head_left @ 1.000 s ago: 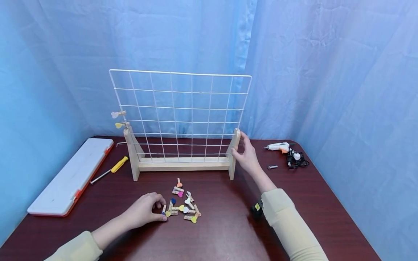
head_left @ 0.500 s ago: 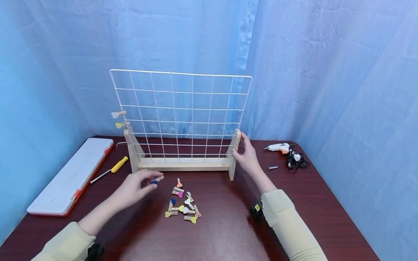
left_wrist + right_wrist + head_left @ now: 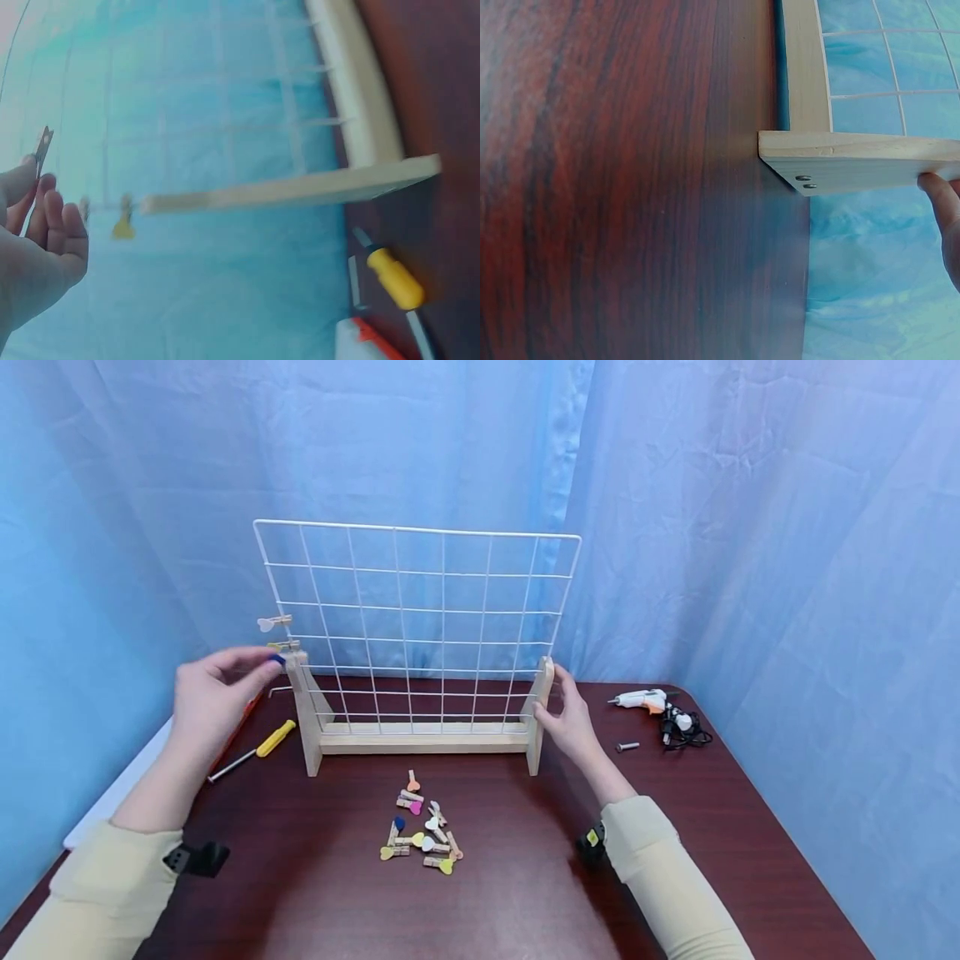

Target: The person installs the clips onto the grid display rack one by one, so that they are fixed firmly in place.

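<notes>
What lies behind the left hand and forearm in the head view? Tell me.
A white case: a pale strip and part of its red edge show, but its middle is covered. Blue curtain also shows beyond the left hand.

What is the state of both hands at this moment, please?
Left hand: closed, pinching a dark-blue heart clothespin.
Right hand: closed, holding the grid stand's wooden right upright.

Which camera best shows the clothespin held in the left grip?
The left wrist view: there the clothespin's wooden ends stick out past the left grip, though slightly blurred. The head view shows little more than its blue patch; the right wrist view doesn't show it.
</notes>
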Action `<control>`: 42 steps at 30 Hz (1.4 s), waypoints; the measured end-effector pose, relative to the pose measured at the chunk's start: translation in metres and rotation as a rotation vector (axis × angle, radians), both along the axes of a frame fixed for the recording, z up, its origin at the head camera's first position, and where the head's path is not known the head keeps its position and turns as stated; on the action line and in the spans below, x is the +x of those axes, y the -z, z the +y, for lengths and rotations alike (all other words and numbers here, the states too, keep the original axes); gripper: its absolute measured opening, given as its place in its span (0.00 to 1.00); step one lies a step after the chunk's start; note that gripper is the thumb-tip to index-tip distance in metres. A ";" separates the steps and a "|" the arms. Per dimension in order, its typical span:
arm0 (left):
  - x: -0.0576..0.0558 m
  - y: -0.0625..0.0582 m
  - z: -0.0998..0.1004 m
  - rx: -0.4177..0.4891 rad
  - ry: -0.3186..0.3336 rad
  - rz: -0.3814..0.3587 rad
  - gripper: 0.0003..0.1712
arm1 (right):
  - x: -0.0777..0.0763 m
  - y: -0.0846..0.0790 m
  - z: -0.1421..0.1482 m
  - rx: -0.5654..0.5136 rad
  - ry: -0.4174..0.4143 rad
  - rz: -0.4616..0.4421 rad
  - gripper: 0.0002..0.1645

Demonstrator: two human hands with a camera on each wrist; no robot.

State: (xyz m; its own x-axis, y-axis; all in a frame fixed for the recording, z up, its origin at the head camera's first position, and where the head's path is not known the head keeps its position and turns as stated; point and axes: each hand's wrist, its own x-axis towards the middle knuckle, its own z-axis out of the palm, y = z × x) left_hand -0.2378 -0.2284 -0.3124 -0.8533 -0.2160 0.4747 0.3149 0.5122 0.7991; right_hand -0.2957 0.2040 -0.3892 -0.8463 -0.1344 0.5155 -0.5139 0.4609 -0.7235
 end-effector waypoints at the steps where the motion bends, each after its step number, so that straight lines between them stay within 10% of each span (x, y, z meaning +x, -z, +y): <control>1: -0.003 -0.006 -0.003 0.053 -0.022 0.010 0.17 | 0.000 0.000 0.000 -0.005 -0.001 0.001 0.38; 8: -0.028 -0.033 -0.016 0.301 -0.107 0.070 0.15 | 0.000 0.001 0.000 -0.003 -0.003 0.013 0.38; 24: -0.052 -0.055 -0.020 0.238 -0.224 -0.047 0.15 | 0.001 0.000 -0.002 -0.009 -0.013 0.014 0.38; 42: -0.058 -0.053 -0.018 0.083 -0.176 -0.066 0.20 | -0.001 0.001 0.001 0.003 -0.010 0.014 0.38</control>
State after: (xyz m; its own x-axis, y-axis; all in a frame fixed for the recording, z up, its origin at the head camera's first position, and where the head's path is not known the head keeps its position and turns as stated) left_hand -0.2956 -0.2468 -0.2592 -0.8277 -0.4001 0.3935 0.1722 0.4863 0.8566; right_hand -0.2967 0.2053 -0.3898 -0.8374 -0.1447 0.5271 -0.5289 0.4578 -0.7146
